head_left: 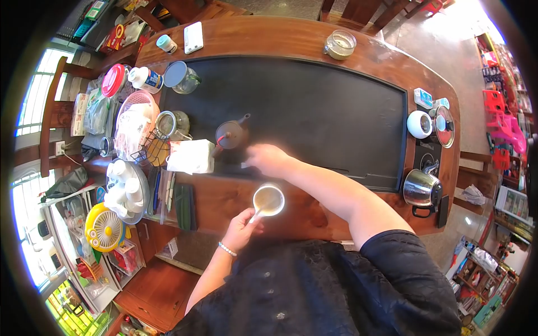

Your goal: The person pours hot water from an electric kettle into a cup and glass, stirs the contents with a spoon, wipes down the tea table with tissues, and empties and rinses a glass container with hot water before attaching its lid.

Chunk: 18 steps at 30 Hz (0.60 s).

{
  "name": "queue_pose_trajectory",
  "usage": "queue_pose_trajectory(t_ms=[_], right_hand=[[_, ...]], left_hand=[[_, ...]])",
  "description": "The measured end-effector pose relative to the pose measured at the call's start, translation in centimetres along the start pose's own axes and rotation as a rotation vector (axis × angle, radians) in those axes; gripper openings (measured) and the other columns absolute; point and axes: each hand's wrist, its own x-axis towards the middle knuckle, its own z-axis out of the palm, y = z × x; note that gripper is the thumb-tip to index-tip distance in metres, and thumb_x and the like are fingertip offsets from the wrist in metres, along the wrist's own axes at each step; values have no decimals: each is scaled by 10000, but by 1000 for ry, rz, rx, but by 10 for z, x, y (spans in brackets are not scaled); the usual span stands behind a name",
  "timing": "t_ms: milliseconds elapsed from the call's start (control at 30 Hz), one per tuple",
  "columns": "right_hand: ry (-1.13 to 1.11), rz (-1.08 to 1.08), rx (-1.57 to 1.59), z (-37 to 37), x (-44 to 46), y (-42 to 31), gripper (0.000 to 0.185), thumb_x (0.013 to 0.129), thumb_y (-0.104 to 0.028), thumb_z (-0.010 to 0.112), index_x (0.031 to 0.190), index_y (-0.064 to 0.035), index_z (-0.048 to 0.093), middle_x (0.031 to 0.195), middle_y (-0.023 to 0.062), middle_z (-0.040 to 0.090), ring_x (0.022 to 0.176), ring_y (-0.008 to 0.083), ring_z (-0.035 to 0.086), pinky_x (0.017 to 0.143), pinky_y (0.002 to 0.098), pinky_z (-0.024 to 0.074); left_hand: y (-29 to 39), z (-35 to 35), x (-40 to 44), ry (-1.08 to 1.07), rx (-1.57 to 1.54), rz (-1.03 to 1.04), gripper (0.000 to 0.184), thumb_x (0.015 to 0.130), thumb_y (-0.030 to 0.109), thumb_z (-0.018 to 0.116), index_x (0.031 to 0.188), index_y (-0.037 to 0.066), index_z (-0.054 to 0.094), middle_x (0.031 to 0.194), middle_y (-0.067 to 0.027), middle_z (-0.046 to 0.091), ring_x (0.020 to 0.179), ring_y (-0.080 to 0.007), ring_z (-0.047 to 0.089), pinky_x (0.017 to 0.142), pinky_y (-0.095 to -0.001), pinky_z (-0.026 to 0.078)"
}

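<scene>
My left hand (242, 228) is closed at the near edge of the table, gripping a white cup (269, 200) by its handle side. Brownish liquid shows inside the cup. Over the black tea tray (319, 117), my right hand (268, 158) is slightly blurred, its fingers drawn together. A small whitish bit shows at its fingertips, too small to name. Just beyond that hand stands a dark teapot (231, 135) with its lid on and a red spot near the knob. To the left of the teapot lies a white pack of tissues (190, 157).
Jars, a pink basket (137, 115) and a bowl of white cups (126, 190) crowd the left side. A steel kettle (421, 189) and a white round pot (419, 124) stand at the right. A glass pitcher (340, 45) sits at the far edge.
</scene>
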Motion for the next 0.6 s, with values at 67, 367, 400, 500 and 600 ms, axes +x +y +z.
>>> queue_pose_trajectory(t_ms=[67,367,400,500,600], right_hand=[[0,-26,-54,1,-9,1,142,819,-135,596,903,-98,704,934,80,577,912,231,598,808,362,510],[43,86,-119,-20,-107,17,236,726,-52,609,947,-112,663,885,65,563,869,247,584,802,357,514],[52,111,-103,-24,-116,19,238,717,-43,608,937,-113,664,876,64,560,864,247,584,793,357,517],[74,242,-21,-36,-138,19,194,729,-11,600,866,-111,693,868,66,578,851,270,601,766,368,532],[-35,606,129,-51,-144,21,165,783,-25,597,865,-95,721,830,87,624,819,291,630,753,368,541]], left_hand=[[-2,-1,-1,5,17,8,181,1005,221,550,1069,54,582,940,-43,629,815,-128,641,742,-292,571],[-2,2,2,-6,23,18,168,1004,191,541,1079,46,583,950,-49,624,825,-128,638,737,-286,571],[-1,3,3,-10,24,16,167,1003,186,540,1080,45,583,952,-48,624,826,-127,638,737,-286,571],[-1,4,7,-31,43,35,165,1002,180,541,1084,43,583,956,-45,622,827,-124,636,734,-282,569],[1,7,12,-56,70,42,164,1001,174,542,1089,42,586,954,-43,621,827,-123,634,734,-278,566]])
